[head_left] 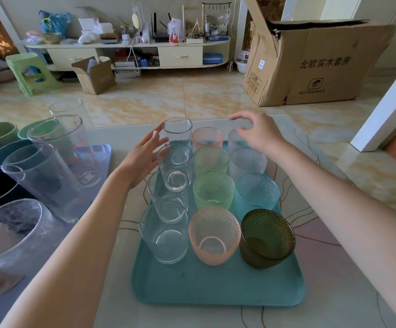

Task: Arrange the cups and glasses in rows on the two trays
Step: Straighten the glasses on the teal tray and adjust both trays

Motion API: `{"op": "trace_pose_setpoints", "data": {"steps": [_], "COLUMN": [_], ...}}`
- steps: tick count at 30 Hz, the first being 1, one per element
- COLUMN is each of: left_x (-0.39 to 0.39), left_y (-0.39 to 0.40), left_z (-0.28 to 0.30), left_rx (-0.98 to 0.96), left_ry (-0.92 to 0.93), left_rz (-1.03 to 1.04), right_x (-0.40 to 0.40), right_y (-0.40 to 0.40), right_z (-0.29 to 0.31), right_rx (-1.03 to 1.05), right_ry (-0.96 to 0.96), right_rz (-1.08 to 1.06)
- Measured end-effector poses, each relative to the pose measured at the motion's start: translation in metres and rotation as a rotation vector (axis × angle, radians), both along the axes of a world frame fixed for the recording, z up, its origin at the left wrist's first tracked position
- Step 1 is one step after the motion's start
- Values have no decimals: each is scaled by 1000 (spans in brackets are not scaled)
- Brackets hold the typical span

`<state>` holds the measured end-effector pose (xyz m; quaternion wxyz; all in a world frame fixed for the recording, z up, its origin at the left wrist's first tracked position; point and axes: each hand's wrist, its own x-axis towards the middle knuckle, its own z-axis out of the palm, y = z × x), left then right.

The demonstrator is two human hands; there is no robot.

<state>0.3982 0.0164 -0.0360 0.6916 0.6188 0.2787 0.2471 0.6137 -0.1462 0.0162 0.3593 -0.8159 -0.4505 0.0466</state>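
Hovering spread-fingered, the left hand (145,155) nears the far clear glass (177,136); the right hand (258,133), loosely open, hangs above the twelve tumblers on the teal tray (216,285), whose six-o'clock end lies bare. Nine-o'clock glasses (50,174) run off-frame.

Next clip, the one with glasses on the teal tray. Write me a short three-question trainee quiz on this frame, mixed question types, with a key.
1. True or false: the dark olive-green textured glass bowl-cup stands at the near right corner of the group on the teal rectangular plastic tray.
2. Multiple choice: the near end of the middle row holds A) a blue mug, B) the pink dimpled glass tumbler, C) a white plate.
3. Fill in: the column of plain clear cylindrical glasses runs along the tray's ____ side, beside the left hand.

Key
1. True.
2. B.
3. Left. The left hand is open next to that column; the right hand hovers open above the far right clear dimpled glass.
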Motion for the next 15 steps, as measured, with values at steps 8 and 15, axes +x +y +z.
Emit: {"op": "trace_pose_setpoints", "data": {"steps": [8, 15], "left_x": [0, 1], "left_y": [-2, -5], "left_z": [-1, 1], "left_rx": [-1, 5], "left_ry": [20, 36], "left_rz": [4, -3], "right_x": [-15, -12], "right_y": [16, 18], "right_z": [2, -4], "right_rx": [-406, -399], "right_ry": [-323, -356], "right_rz": [196, 176]}}
